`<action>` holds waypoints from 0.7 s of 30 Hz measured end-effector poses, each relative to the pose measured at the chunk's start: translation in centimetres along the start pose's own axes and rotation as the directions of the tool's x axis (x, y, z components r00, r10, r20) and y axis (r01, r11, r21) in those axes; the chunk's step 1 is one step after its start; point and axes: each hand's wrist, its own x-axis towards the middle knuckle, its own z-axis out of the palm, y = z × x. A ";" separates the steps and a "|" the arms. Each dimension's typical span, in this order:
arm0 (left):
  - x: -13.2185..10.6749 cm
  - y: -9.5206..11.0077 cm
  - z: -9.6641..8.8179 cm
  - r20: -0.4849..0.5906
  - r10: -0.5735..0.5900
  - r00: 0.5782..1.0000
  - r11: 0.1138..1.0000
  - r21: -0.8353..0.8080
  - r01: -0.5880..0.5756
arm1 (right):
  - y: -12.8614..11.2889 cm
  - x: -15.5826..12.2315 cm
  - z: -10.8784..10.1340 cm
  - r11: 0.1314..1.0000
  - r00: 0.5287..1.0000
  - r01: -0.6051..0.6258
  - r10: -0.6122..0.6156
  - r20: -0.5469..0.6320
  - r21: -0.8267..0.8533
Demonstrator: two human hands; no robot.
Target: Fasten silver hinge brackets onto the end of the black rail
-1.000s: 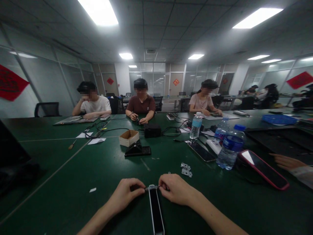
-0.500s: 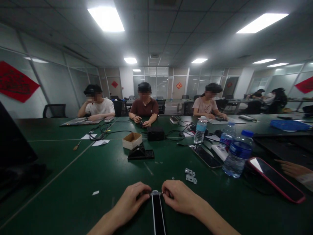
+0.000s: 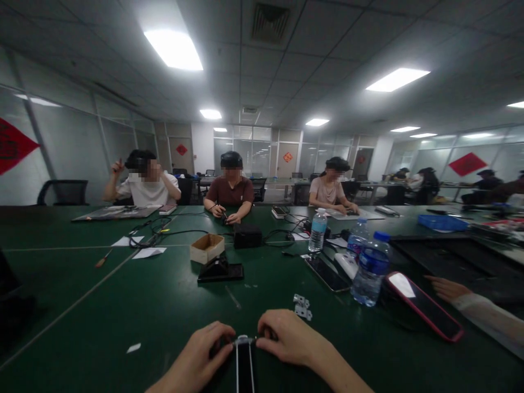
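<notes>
A long, narrow black bar with light metal edges (image 3: 245,368) lies in front of me, its near end cut off by the frame. Across its far end sits a small pale metal fitting (image 3: 243,339). My left hand (image 3: 207,348) is closed, thumb and fingers pinching at the fitting's left end. On the opposite side, my right hand (image 3: 291,337) pinches at its right end, fingers curled. What exactly lies between the fingertips is too small to make out. Just beyond my right hand are silver metal brackets with holes (image 3: 302,307).
Water bottles (image 3: 371,270), a phone (image 3: 327,274) and a red-edged device (image 3: 426,305) stand or lie at right, near another person's hand (image 3: 448,288). Ahead are a cardboard box (image 3: 207,249), a black stand (image 3: 221,269) and cables. Several people sit across the green table (image 3: 164,295).
The view has tilted up and turned right, so everything appears shifted left and lower. Both hands keep their pinch at the bar's far end. The person at far left has raised both hands.
</notes>
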 end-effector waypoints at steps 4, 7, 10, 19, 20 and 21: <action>-0.2 0.0 -0.3 0.025 -0.029 0.999 0.999 0.017 0.028 | 2.5 -0.8 -2.9 0.967 0.972 -0.212 0.194 -0.129 -0.144; -0.4 0.4 -0.7 -0.003 -0.040 0.999 0.998 0.051 0.040 | 5.0 -1.4 -4.1 0.896 0.915 -0.399 0.377 -0.142 -0.197; -0.4 1.0 -1.1 -0.015 -0.060 0.998 0.996 0.058 0.061 | 6.8 -1.7 -3.9 0.882 0.901 -0.433 0.426 -0.079 -0.185; -0.5 1.0 -1.1 -0.071 -0.029 0.997 0.996 0.078 0.035 | 7.5 -2.2 -3.8 0.898 0.907 -0.422 0.420 -0.045 -0.121; -0.5 0.9 -0.9 -0.092 -0.021 0.996 0.996 0.083 0.029 | 7.4 -2.2 -4.0 0.903 0.910 -0.415 0.412 -0.054 -0.108; -0.5 0.8 -0.8 -0.115 -0.015 0.993 0.996 0.085 0.025 | 7.1 -2.1 -4.2 0.912 0.916 -0.401 0.396 -0.069 -0.091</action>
